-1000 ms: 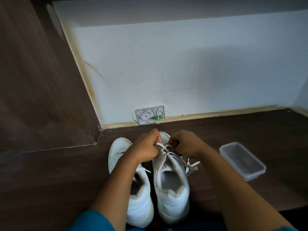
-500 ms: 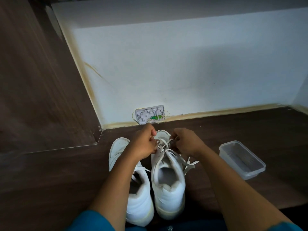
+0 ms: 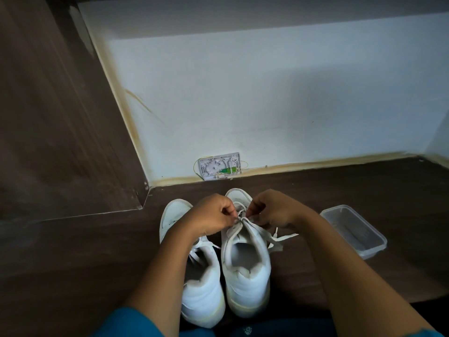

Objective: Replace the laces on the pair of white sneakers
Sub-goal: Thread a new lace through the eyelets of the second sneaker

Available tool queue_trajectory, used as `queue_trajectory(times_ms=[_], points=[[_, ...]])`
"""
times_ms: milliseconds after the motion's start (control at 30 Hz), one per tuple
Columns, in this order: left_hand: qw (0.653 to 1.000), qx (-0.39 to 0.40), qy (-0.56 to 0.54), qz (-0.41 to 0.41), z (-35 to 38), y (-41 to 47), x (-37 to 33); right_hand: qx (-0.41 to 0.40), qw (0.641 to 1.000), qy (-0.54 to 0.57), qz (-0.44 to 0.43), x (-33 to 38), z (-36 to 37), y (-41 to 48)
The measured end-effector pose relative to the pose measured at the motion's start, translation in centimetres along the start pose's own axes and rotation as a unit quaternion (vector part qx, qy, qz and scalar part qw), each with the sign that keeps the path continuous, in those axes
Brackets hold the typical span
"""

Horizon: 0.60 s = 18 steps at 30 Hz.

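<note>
On the desk (image 3: 73, 251), pair of white sneakers (image 3: 250, 283) at 6 o'clock; left hand (image 3: 209, 215) and right hand (image 3: 269, 210) at one shoe's toe eyelets, fingers (image 3: 229, 212) curled, pinching the lace (image 3: 284, 238) (loose ends trailing toward 3 o'clock); next, likely pulling it through evenly

the one head-worn wide-angle camera looks forward and steeply down from close above the pair of white low-top sneakers (image 3: 245, 283), facing the pale painted wall (image 3: 267, 93) beyond their toes.
</note>
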State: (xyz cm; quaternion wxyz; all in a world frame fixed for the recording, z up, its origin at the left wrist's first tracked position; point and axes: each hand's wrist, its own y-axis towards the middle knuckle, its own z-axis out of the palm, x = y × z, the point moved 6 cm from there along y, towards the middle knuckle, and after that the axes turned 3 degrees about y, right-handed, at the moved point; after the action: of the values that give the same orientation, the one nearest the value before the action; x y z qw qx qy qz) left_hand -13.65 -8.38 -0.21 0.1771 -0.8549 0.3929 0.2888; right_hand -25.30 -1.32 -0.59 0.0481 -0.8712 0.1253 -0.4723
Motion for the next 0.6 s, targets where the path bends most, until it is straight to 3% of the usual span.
queue_trajectory(times_ms=[133, 267, 367, 600], points=[[0.995, 0.021, 0.096, 0.021, 0.3, -0.2, -1.0, 0.001, 1.0, -0.024, 0.001, 0.4, 0.2, -0.1], [0.991, -0.007, 0.126, 0.048, -0.2, -0.3, -1.6, -0.002, 0.988, -0.153, 0.005, 1.0, 0.5, 0.1], [0.99, -0.022, 0.13, 0.053, -0.3, -0.2, -1.6, 0.009, 0.983, -0.186, 0.01, 1.0, 0.6, 0.1], [0.994, -0.008, -0.106, -0.018, 0.1, 0.0, -0.4, 0.006, 0.974, -0.227, -0.008, 1.6, 0.2, -0.7]])
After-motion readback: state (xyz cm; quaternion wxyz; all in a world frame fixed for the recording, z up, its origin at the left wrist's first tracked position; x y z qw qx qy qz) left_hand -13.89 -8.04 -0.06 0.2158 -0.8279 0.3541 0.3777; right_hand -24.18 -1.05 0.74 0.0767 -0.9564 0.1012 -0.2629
